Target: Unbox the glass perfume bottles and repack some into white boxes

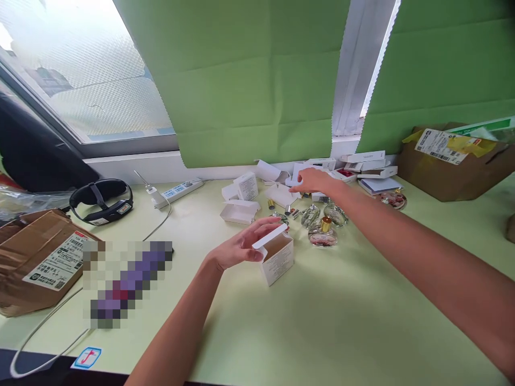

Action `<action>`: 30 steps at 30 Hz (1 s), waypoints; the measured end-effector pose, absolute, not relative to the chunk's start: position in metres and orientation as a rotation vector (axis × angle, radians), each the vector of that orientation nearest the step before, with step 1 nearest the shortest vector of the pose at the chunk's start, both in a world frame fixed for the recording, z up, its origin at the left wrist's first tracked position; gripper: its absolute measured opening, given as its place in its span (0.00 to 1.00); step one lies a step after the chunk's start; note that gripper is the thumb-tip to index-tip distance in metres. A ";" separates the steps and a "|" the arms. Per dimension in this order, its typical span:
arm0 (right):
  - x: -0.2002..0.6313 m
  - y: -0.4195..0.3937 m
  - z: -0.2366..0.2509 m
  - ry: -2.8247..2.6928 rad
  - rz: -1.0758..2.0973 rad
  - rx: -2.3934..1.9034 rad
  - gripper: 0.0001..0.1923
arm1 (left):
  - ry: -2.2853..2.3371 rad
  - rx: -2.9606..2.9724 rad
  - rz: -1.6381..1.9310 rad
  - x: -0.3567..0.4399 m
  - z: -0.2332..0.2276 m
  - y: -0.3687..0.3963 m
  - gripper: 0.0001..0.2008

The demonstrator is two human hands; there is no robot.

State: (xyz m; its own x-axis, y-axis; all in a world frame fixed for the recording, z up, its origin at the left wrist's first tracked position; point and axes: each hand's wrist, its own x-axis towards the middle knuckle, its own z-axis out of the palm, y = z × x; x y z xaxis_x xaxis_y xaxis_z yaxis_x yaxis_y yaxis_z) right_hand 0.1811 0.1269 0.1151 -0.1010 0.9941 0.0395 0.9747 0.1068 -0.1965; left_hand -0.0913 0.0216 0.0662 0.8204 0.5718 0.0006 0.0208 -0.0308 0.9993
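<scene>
My left hand (241, 244) grips an upright small white carton (277, 262) by its left side, thumb in front and fingers behind. The carton's top flap is raised and its inside looks brown and hollow. My right hand (311, 181) reaches over the pile at the back, its fingers apart and pointing left and down above white packaging. Nothing is visible in its fingers, though their undersides are partly hidden. Below it lie round glass perfume bottles, one with a gold cap (325, 223), and another clear bottle (310, 216). A loose gold cap (271, 204) lies left of them.
Open white cartons (240, 212) lie left of the pile; flat white boxes (368, 163) are stacked behind it. Cardboard boxes (442, 171) stand at right and left. A power strip (179, 194), a black headset (102, 202), a white cable and a pixelated object are on the left.
</scene>
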 end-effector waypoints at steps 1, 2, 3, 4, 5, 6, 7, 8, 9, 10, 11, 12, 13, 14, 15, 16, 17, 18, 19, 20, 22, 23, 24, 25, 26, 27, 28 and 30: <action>0.175 0.132 0.109 -2.231 0.183 -2.031 0.23 | 0.493 1.549 0.480 -0.092 0.065 0.022 0.37; 0.169 0.136 0.103 -2.248 0.187 -2.067 0.22 | 0.497 1.542 0.492 -0.092 0.064 0.023 0.37; 0.164 0.138 0.099 -2.261 0.186 -2.096 0.20 | 0.499 1.532 0.510 -0.093 0.063 0.024 0.36; 0.159 0.140 0.096 -2.266 0.178 -2.118 0.19 | 0.500 1.517 0.534 -0.093 0.063 0.025 0.35; 0.155 0.142 0.094 -2.262 0.161 -2.131 0.18 | 0.504 1.492 0.565 -0.092 0.062 0.025 0.33; 0.153 0.144 0.094 -2.248 0.136 -2.136 0.17 | 0.518 1.462 0.602 -0.091 0.062 0.025 0.31; 0.152 0.145 0.097 -2.227 0.106 -2.134 0.17 | 0.547 1.424 0.642 -0.090 0.061 0.025 0.27; 0.152 0.147 0.100 -2.200 0.076 -2.128 0.18 | 0.592 1.381 0.683 -0.088 0.060 0.025 0.23; 0.152 0.148 0.106 -2.171 0.052 -2.119 0.17 | 0.650 1.332 0.723 -0.086 0.060 0.025 0.18; 0.154 0.148 0.112 -2.142 0.037 -2.107 0.16 | 0.713 1.281 0.764 -0.083 0.059 0.024 0.15; 0.157 0.147 0.120 -2.113 0.029 -2.091 0.15 | 0.770 1.232 0.800 -0.081 0.058 0.024 0.12; 0.161 0.144 0.128 -2.085 0.023 -2.068 0.13 | 0.810 1.192 0.827 -0.079 0.057 0.025 0.12; 0.165 0.140 0.136 -2.059 0.021 -2.038 0.11 | 0.833 1.160 0.844 -0.078 0.056 0.025 0.12; 0.170 0.134 0.143 -2.033 0.021 -2.004 0.10 | 0.846 1.138 0.853 -0.076 0.056 0.026 0.12; 0.175 0.126 0.150 -2.008 0.021 -1.968 0.11 | 0.856 1.122 0.859 -0.076 0.056 0.026 0.12; 0.181 0.116 0.155 -1.985 0.019 -1.938 0.11 | 0.876 1.107 0.865 -0.076 0.057 0.027 0.12; 0.186 0.105 0.159 -1.956 0.018 -1.909 0.12 | 0.906 1.091 0.870 -0.076 0.058 0.027 0.12; 0.191 0.093 0.162 -1.919 0.021 -1.875 0.13 | 0.944 1.078 0.873 -0.077 0.059 0.028 0.12; 0.196 0.081 0.163 -1.871 0.041 -1.824 0.15 | 0.984 1.079 0.863 -0.078 0.060 0.028 0.12; 0.199 0.069 0.163 -1.802 0.094 -1.737 0.15 | 1.021 1.100 0.838 -0.080 0.062 0.028 0.12; 0.203 0.046 0.163 -1.703 0.213 -1.571 0.15 | 1.077 1.225 0.755 -0.083 0.065 0.026 0.12; 0.204 0.036 0.162 -1.680 0.261 -1.517 0.15 | 1.096 1.324 0.711 -0.085 0.066 0.025 0.13; 0.203 0.027 0.161 -1.676 0.305 -1.485 0.15 | 1.114 1.434 0.677 -0.086 0.068 0.024 0.13; 0.202 0.020 0.161 -1.679 0.345 -1.471 0.15 | 1.133 1.548 0.660 -0.088 0.069 0.024 0.13; 0.201 0.014 0.161 -1.683 0.378 -1.470 0.15 | 1.154 1.657 0.659 -0.089 0.071 0.024 0.13; 0.200 0.009 0.161 -1.684 0.405 -1.475 0.15 | 1.179 1.758 0.669 -0.091 0.073 0.025 0.14; 0.199 0.006 0.162 -1.687 0.421 -1.491 0.15 | 1.210 1.851 0.681 -0.092 0.075 0.027 0.14; 0.198 0.001 0.162 -1.687 0.425 -1.552 0.16 | 1.264 2.015 0.701 -0.093 0.084 0.030 0.15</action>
